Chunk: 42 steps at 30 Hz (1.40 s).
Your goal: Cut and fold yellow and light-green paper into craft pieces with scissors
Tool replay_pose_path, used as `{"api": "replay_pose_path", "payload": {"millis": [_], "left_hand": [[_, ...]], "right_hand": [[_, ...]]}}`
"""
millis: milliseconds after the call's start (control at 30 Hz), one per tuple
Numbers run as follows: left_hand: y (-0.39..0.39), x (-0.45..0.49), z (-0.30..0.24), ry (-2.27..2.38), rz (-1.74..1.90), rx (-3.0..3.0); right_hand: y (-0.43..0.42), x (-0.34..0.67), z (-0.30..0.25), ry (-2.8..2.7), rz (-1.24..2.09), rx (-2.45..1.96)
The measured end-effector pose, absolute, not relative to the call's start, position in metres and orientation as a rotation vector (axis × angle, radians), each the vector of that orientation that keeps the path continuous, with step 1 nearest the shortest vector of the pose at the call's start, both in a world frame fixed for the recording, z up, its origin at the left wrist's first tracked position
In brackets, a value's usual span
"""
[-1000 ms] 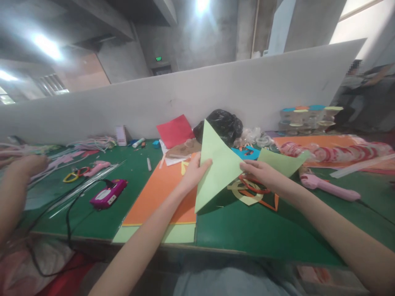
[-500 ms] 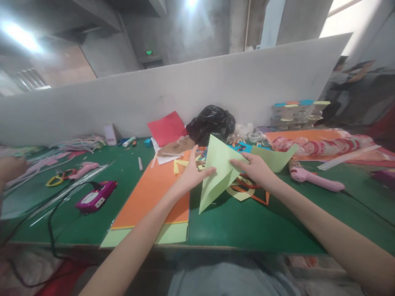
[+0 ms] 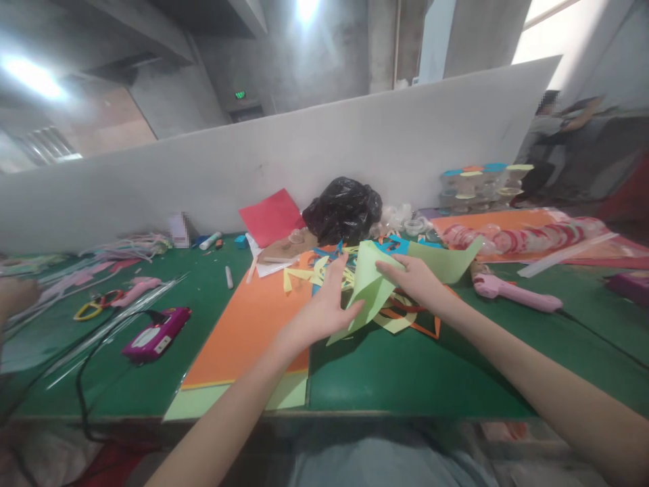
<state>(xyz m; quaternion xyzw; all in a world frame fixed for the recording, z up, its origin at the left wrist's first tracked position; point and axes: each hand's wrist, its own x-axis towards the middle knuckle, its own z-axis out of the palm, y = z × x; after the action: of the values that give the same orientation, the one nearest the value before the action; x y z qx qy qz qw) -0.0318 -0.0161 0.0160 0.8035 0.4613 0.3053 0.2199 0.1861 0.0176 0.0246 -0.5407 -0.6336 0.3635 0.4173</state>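
Observation:
A light green sheet of paper (image 3: 372,277) is bent into a curved fold above the table's middle. My right hand (image 3: 413,277) pinches its upper right part between thumb and fingers. On the other side is my left hand (image 3: 327,308), thumb and fingers spread, with the thumb close to the paper's lower left edge; whether it touches cannot be made out. Beneath and behind lie cut paper scraps (image 3: 398,321) in yellow, orange and blue. A second green sheet (image 3: 449,260) curls up behind my right hand.
Orange sheets (image 3: 243,338) lie left of centre. A purple power strip (image 3: 157,335), scissors (image 3: 96,306) and a pink glue gun (image 3: 520,292) rest on the green table. At the back are a black plastic bag (image 3: 345,210) and red paper (image 3: 271,216). Another person's hand (image 3: 17,297) shows at far left.
The green sheet has gone from a flatter, pointed shape to a rounder bend. My left hand has turned and lowered beside it, while my right hand keeps its pinch. The view has shifted slightly.

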Motion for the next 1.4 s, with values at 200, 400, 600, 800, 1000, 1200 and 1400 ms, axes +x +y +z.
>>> {"api": "replay_pose_path", "payload": {"millis": [200, 400, 600, 800, 1000, 1200, 1400], "left_hand": [[-0.005, -0.036, 0.013, 1.403, 0.946, 2.208], [0.002, -0.043, 0.025, 1.483, 1.31, 2.149], [0.015, -0.056, 0.027, 1.53, 1.549, 1.995], [0.02, -0.063, 0.027, 1.578, 1.614, 1.991], [0.02, -0.064, 0.025, 1.584, 1.542, 2.149], [0.017, -0.063, 0.024, 1.637, 1.423, 2.237], [0.015, -0.06, 0.023, 1.577, 1.414, 2.249]], "right_hand": [[0.014, 0.19, 0.024, -1.845, 0.704, -1.257], [0.017, 0.216, 0.036, -1.864, -0.185, -1.293], [0.032, 0.251, 0.013, -1.897, -0.843, -1.601], [0.029, 0.244, 0.02, -1.898, -0.879, -1.44], [0.043, 0.218, 0.008, -2.126, -0.682, -1.083], [0.061, 0.2, -0.026, -2.354, -0.173, -1.08], [0.045, 0.202, -0.002, -1.991, -0.006, -1.026]]}}
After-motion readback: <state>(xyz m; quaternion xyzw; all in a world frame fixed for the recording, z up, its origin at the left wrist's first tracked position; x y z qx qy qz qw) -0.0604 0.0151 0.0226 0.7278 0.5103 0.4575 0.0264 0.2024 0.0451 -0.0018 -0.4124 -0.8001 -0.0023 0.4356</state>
